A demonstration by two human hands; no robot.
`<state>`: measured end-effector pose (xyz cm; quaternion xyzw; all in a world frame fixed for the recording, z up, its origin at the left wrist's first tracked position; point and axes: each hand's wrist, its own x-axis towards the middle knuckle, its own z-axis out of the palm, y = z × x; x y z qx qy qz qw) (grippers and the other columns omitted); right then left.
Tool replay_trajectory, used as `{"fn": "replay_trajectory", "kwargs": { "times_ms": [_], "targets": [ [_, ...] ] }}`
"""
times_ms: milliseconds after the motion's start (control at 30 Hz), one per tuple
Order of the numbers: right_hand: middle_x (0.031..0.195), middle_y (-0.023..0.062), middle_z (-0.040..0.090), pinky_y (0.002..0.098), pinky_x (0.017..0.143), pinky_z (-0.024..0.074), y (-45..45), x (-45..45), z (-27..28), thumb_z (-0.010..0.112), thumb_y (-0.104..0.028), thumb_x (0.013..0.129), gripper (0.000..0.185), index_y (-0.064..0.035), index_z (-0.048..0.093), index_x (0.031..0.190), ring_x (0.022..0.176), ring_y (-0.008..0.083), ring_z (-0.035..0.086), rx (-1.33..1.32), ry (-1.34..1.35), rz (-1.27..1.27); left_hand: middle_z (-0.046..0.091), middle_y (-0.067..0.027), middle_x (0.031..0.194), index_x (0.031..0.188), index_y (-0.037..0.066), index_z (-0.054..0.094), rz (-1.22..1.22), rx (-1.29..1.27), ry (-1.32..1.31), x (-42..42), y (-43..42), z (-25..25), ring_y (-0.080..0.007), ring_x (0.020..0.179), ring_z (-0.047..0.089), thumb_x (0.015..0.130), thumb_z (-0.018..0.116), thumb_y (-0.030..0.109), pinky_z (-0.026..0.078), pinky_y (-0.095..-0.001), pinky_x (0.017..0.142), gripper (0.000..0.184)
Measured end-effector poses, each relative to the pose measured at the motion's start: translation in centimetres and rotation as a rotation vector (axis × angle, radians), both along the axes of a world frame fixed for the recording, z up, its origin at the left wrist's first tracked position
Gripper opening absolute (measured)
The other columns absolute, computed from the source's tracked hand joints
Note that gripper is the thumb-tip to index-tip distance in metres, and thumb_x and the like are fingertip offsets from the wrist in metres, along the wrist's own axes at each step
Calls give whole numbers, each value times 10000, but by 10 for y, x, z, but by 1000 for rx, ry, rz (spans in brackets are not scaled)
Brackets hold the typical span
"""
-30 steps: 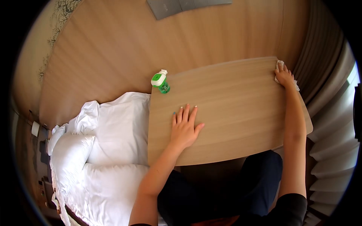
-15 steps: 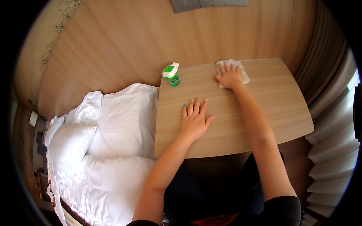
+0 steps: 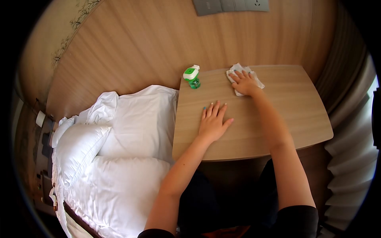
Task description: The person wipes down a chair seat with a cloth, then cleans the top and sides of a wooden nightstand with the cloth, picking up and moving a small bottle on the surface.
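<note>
My right hand (image 3: 245,84) lies flat on a crumpled white cloth (image 3: 257,80), fingers spread, pressing it against the wooden tabletop (image 3: 278,115) near the back edge. Part of the cloth is hidden under the palm. Lower on the same surface and to the left, my left hand (image 3: 212,126) rests palm down with its fingers apart and nothing in them. A small bottle with green liquid and a green-and-white top (image 3: 192,76) stands upright at the table's back left corner, beyond my left hand.
A bed with white pillows (image 3: 81,148) and white bedding (image 3: 135,119) adjoins the table's left side. Behind the table rises a wood panel (image 3: 158,43) carrying a grey socket strip (image 3: 234,6). Curtains (image 3: 349,158) hang on the right.
My right hand and the cloth have shifted slightly left along the tabletop, and the cloth's folds look different. My left hand stays in place. The whole view has swung a little.
</note>
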<state>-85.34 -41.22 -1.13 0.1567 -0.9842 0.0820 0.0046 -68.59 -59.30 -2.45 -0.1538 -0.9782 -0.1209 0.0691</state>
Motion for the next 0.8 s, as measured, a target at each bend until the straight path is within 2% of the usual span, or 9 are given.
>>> {"fn": "replay_trajectory", "kwargs": {
  "times_ms": [267, 467, 533, 667, 800],
  "targets": [
    [1523, 45, 200, 476, 1130, 106, 165, -3, -7, 308, -410, 896, 563, -281, 268, 1443, 1401, 309, 159, 71, 26, -360, 245, -121, 1493, 1412, 141, 330, -9, -12, 6, 0, 1, 3, -300, 1380, 206, 915, 420, 503, 130, -450, 1124, 621],
    [1527, 17, 190, 644, 1063, 75, 242, 31, 3, 298, -420, 900, 553, -313, 250, 1441, 1400, 319, 164, 75, -10, -615, 245, -139, 1488, 1408, 120, 332, -7, -28, 12, 1, 4, 4, -310, 1378, 208, 916, 425, 493, 134, -454, 1121, 625],
    [1529, 9, 187, 682, 1038, 70, 252, 26, 0, 295, -423, 900, 551, -320, 247, 1439, 1399, 327, 164, 85, -5, -627, 258, -157, 1478, 1399, 101, 343, 2, -43, 38, 2, 7, 5, -324, 1371, 219, 915, 435, 480, 142, -468, 1117, 621],
    [1531, 30, 175, 679, 1039, 84, 234, 14, -7, 289, -426, 903, 557, -306, 233, 1444, 1395, 349, 163, 111, 7, -672, 290, -188, 1452, 1373, 69, 371, -2, -41, 77, 0, 9, 3, -357, 1345, 254, 915, 455, 450, 170, -505, 1098, 602],
    [1534, 37, 163, 668, 1044, 87, 172, -4, -10, 275, -448, 911, 576, -267, 217, 1455, 1399, 343, 150, 149, 10, -537, 305, -203, 1438, 1362, 57, 382, -3, -34, 99, -1, 11, 2, -379, 1327, 273, 915, 459, 443, 186, -536, 1082, 596]
  ]
}}
